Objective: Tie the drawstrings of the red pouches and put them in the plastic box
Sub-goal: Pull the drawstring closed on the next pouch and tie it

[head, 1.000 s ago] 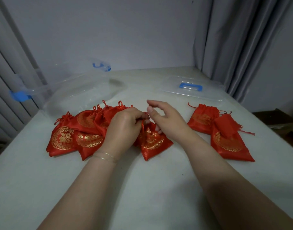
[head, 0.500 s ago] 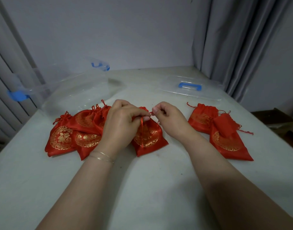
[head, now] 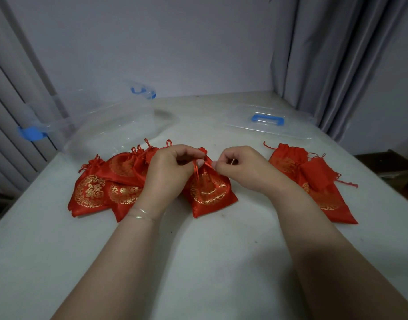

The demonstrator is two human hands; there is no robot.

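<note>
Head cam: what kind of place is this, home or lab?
Probably a plain indoor room, possibly a curtained recording corner; home or lab cannot be told. Cues: grey curtains on both sides, a bare wall behind, and a white table.

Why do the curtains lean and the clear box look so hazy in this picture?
Head view: the wide lens bends the curtains near the edges; dim, soft light washes out the plastic box, leaving only its blue clips crisp; both hands cast faint shadows on the table.
</note>
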